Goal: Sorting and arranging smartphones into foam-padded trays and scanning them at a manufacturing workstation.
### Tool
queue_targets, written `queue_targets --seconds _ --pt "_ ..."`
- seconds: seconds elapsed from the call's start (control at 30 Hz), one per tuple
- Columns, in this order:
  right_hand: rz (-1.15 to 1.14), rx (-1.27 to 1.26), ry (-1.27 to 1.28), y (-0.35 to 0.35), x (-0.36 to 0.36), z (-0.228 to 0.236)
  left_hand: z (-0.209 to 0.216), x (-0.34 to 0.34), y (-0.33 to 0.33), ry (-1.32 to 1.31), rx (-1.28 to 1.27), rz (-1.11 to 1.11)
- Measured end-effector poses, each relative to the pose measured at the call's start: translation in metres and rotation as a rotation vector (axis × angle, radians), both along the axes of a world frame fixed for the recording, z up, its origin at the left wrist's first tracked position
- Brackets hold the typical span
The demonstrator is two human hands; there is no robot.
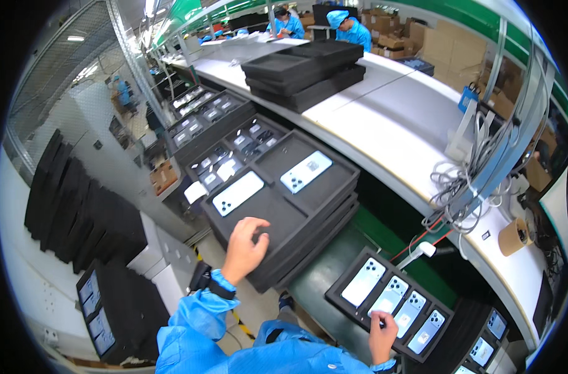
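Left hand (246, 248): thumb and fingers apart, over the near left edge of the large black tray (268, 215). Right hand (382, 340): grip cannot be told; fingertips obscure the near end of the second phone from left (391, 292), in the small black tray (335, 294), near right. Phone's long axis: near-left to far-right, camera end far. Right sleeve (385, 366) cut off.

The pale blue phones (306, 172) look smooth and glossy, the black trays (268, 207) matt (perhaps foam, though blur makes it hard to tell). The white counter (374, 128) has a smooth, faintly shiny top; the blue sleeve (198, 316) is creased cloth, the boxes (378, 25) dull brown cardboard.
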State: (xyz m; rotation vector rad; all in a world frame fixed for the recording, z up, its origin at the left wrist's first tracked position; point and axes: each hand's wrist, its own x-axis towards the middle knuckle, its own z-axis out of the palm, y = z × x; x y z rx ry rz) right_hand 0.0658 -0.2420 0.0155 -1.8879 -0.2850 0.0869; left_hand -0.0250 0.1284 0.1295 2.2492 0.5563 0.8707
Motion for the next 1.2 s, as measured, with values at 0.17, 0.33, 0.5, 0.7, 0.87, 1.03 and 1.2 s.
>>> queue_targets --seconds 0.17,0.33,0.5,0.7,0.87,1.03,1.2 --pt "0.239 0.218 -0.337 0.14 0.098 0.145 0.005 0.01 0.077 0.102 0.184 0.006" --pt "0.432 0.203 -0.635 0.326 0.159 0.261 -0.043 -0.003 0.107 0.033 0.263 0.189" --pt "0.223 0.391 0.039 0.478 0.241 0.321 -0.036 0.006 0.103 -0.006 0.176 0.195" --pt "0.261 0.179 0.219 0.552 0.349 0.284 -0.039 0.002 0.115 -0.022 0.124 0.066" --pt "0.113 0.124 0.224 0.562 0.32 0.283 -0.035 -0.005 0.114 -0.036 0.149 0.133" --pt "0.094 -0.052 0.089 0.534 0.312 0.304 -0.032 -0.004 0.115 -0.033 0.151 0.041" --pt "0.197 0.443 0.184 0.449 0.278 0.276 -0.038 0.002 0.116 -0.094 0.087 0.049"
